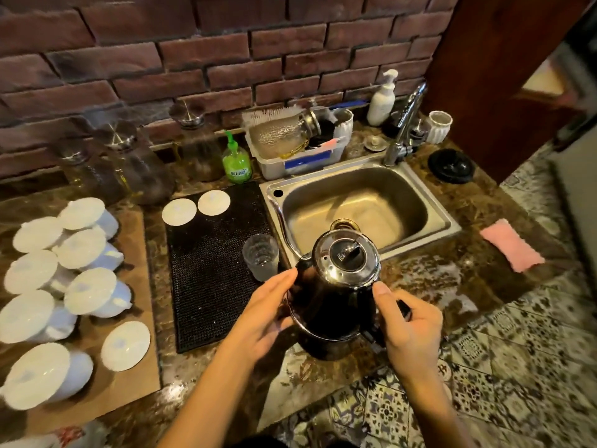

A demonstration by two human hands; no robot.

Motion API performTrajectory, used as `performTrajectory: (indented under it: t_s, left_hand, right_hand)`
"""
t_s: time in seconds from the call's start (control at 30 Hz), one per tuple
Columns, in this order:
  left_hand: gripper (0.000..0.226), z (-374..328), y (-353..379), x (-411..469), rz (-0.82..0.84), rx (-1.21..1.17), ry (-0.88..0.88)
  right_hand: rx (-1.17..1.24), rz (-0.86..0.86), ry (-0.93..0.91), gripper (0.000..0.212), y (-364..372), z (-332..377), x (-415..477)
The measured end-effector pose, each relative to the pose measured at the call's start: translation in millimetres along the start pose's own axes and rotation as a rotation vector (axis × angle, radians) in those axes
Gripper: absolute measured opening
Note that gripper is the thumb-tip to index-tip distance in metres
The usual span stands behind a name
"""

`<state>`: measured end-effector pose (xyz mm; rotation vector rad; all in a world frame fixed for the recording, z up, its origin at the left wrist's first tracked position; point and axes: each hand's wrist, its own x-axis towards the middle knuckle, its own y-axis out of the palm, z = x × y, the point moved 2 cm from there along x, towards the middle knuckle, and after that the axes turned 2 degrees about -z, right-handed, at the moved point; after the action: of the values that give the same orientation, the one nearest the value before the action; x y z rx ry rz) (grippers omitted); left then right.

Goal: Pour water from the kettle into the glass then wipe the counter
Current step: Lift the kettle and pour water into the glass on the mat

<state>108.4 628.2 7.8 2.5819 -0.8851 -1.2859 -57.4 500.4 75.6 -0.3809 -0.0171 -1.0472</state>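
The kettle (336, 295) stood on the counter (452, 279), right hand (410, 331) gripping its handle, left hand (261, 315) flat against its side. Best lift steadily, spout over the glass (260, 257) beside it.

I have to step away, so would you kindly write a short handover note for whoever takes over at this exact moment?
Left hand: open, palm against the left side of the kettle, steadying it.
Right hand: closed on the kettle's handle, thumb up by the lid.
Kettle: upright at the front of the counter, just in front of the sink; its thin spout arcs up to the left.
Glass: upright at the right edge of the black mat, beside the spout. Water level cannot be judged.
Pink cloth: lies right of the sink, untouched.
Left to do: the pour, if not done, then wiping the counter.
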Motion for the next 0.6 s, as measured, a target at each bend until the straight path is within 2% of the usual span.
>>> performTrajectory:
  t_s: [0.17,0.27,0.37,0.6]
  left_hand:
    - [0.052,5,-17,5,0.033,0.035,-0.067]
    - [0.06,13,-25,8,0.048,0.014,-0.116]
    - [0.059,22,-29,10,0.056,-0.009,-0.182]
    - [0.076,44,-35,13,0.046,-0.072,-0.307]
  right_hand:
    - [-0.073,-0.04,-0.017,0.063,16,0,-17]
    - [-0.171,-0.058,-0.005,0.068,24,0,-25]
    - [-0.234,-0.075,0.016,0.066,30,1,-32]
    - [-0.315,-0.093,0.125,0.065,37,-4,-35]
